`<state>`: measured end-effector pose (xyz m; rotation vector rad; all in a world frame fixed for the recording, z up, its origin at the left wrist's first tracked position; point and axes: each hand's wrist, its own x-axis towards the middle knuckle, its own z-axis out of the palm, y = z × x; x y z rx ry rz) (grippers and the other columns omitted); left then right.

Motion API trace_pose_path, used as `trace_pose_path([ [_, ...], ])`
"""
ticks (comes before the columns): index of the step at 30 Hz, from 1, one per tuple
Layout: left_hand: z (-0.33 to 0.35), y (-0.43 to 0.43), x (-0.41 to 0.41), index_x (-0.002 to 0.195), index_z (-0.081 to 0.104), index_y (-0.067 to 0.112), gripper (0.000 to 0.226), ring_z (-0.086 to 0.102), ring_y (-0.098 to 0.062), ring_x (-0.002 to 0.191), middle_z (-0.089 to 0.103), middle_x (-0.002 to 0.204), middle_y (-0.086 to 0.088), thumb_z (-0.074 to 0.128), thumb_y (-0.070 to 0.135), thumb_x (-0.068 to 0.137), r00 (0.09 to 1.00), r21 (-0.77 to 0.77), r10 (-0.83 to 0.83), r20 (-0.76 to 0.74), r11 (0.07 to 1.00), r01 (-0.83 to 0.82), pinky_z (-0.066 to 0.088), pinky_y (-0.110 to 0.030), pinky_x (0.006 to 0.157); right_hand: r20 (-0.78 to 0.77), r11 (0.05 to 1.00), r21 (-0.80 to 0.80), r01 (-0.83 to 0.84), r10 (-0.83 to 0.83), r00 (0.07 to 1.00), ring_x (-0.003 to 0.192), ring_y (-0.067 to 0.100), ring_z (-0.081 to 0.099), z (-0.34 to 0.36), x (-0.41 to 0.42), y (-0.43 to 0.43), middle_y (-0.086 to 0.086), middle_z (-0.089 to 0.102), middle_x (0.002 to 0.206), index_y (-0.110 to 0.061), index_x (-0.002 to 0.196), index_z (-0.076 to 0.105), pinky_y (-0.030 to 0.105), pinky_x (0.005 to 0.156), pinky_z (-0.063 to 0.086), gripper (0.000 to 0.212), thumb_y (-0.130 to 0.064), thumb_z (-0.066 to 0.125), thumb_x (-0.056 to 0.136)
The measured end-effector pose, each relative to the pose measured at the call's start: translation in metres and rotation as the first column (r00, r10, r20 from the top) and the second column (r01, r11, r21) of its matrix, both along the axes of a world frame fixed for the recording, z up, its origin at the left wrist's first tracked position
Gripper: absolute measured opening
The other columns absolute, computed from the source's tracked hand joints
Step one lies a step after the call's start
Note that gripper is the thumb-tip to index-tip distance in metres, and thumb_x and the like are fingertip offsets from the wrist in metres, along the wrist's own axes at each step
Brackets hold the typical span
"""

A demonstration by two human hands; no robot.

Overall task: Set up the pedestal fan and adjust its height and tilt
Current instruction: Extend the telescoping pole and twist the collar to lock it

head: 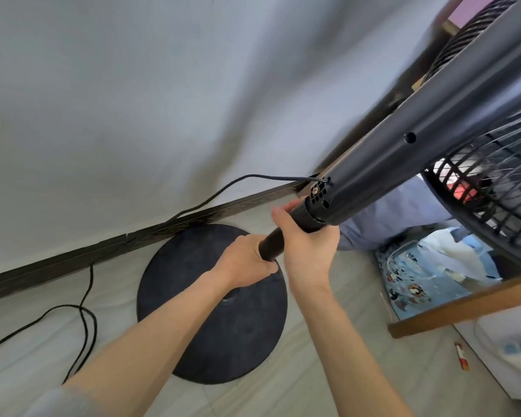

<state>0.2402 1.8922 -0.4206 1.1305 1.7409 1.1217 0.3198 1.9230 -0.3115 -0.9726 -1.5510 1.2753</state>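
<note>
— What have the hands got?
— The left hand (245,261) is curled tight round the black pole (271,245). The right hand (306,245) wraps it just above, at the collar under the grey column (403,152). Both sets of fingertips are hidden behind the tube.
— And the pole's lower end?
— Lost inside the left hand's grip. The round base (238,341) lies flat on the floor beneath, its middle partly covered by the left forearm.
— The fan head?
— Far right, leaning, blurred. The grille (500,200) is cut off by the picture's edge.
— The cord (86,320)?
— It leaves the column's bottom, drops left to the baseboard (57,266), loops on the floor and runs out of view.
</note>
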Motion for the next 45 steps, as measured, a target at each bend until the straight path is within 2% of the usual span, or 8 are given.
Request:
trace_pose_path([
  [5,0.002,-0.002,-0.003,0.063,0.057,0.045,0.014,0.057,-0.009,0.051,0.061,0.057,0.012,0.065,0.037,0.056,1.0,-0.041,0.013,0.021,0.999,-0.012,0.045,-0.03,0.052,0.028,0.731,-0.232,-0.641,0.664,0.747,0.102,0.023,0.063,0.034,0.02,0.038,-0.006,0.069,0.087,-0.029,0.077,0.071,0.04,0.09,0.048,0.044,0.012,0.071,0.062],
  [10,0.003,-0.001,-0.004,0.06,0.055,0.043,0.017,0.054,-0.007,0.049,0.06,0.055,0.013,0.068,0.033,0.063,1.0,-0.041,0.007,0.011,0.999,-0.006,0.042,-0.028,0.052,-0.011,0.989,-0.073,-0.128,0.127,0.992,0.084,0.01,0.068,0.012,0.006,0.006,-0.008,0.07,0.083,-0.022,0.089,0.069,0.021,0.077,0.054,0.028,-0.011,0.084,0.067],
  [13,0.002,-0.001,-0.002,0.058,0.053,0.045,0.024,0.051,-0.005,0.047,0.057,0.052,0.016,0.07,0.032,0.07,1.0,-0.023,-0.019,0.0,1.0,0.019,0.037,-0.026,0.051,0.024,0.993,-0.009,0.122,-0.121,0.992,0.085,0.006,0.07,-0.005,-0.006,-0.012,-0.011,0.071,0.086,-0.009,0.107,0.065,0.023,0.08,0.056,0.041,-0.016,0.086,0.072],
  [19,0.006,-0.004,-0.004,0.063,0.054,0.044,0.015,0.063,-0.021,0.062,0.063,0.064,0.007,0.065,0.036,0.059,1.0,-0.052,0.001,-0.02,0.999,-0.002,0.05,-0.039,0.058,0.101,0.799,-0.201,-0.567,0.593,0.799,0.09,0.026,0.057,0.033,0.017,0.033,-0.001,0.066,0.082,-0.027,0.073,0.068,0.046,0.081,0.044,0.041,0.01,0.066,0.054],
  [27,0.001,-0.003,-0.002,0.063,0.056,0.046,0.018,0.058,-0.008,0.055,0.062,0.06,0.011,0.07,0.037,0.069,1.0,-0.034,-0.012,0.005,0.999,0.012,0.042,-0.026,0.055,-0.002,0.999,0.021,0.049,-0.049,0.999,0.073,-0.002,0.067,0.004,-0.002,-0.007,-0.012,0.07,0.076,-0.007,0.094,0.066,0.014,0.069,0.051,0.023,0.001,0.08,0.077],
  [32,0.003,-0.005,-0.003,0.063,0.055,0.047,0.018,0.059,-0.013,0.056,0.06,0.06,0.01,0.067,0.034,0.06,1.0,-0.037,0.009,0.004,0.999,-0.009,0.045,-0.031,0.054,0.054,0.757,-0.181,-0.628,0.645,0.762,0.095,0.026,0.063,0.041,0.017,0.035,-0.003,0.069,0.082,-0.028,0.074,0.069,0.042,0.085,0.051,0.047,0.014,0.062,0.055],
  [39,0.002,-0.003,-0.002,0.062,0.055,0.045,0.022,0.055,-0.006,0.05,0.061,0.057,0.011,0.071,0.033,0.07,1.0,-0.022,-0.012,0.0,1.0,0.012,0.043,-0.028,0.054,0.017,1.0,0.005,0.021,-0.021,1.0,0.075,0.006,0.069,-0.006,-0.002,-0.008,-0.01,0.071,0.079,-0.01,0.094,0.066,0.023,0.074,0.056,0.029,-0.004,0.082,0.071],
  [45,0.005,-0.005,-0.003,0.065,0.055,0.05,0.019,0.063,-0.016,0.06,0.063,0.064,0.007,0.068,0.036,0.061,1.0,-0.048,-0.002,-0.005,0.999,0.001,0.051,-0.037,0.057,0.026,0.762,-0.219,-0.609,0.629,0.777,0.093,0.023,0.061,0.029,0.02,0.035,0.0,0.067,0.084,-0.024,0.078,0.067,0.038,0.083,0.05,0.045,0.016,0.066,0.057],
])
